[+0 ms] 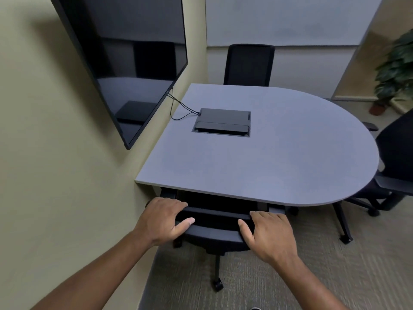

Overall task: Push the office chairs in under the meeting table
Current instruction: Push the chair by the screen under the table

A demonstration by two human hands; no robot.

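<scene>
Pale yellow-green wall (55,153) on the left bearing a dark wall-mounted screen (125,63), whiteboard (290,21) across the far wall, grey-beige carpet (268,276), potted plant (395,72) in the far right corner, soft even light

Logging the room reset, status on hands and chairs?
Left hand and right hand both gripping the near black office chair's backrest. Seat mostly under the grey round-ended meeting table. Black chair at right still out. Nothing blocking.
</scene>
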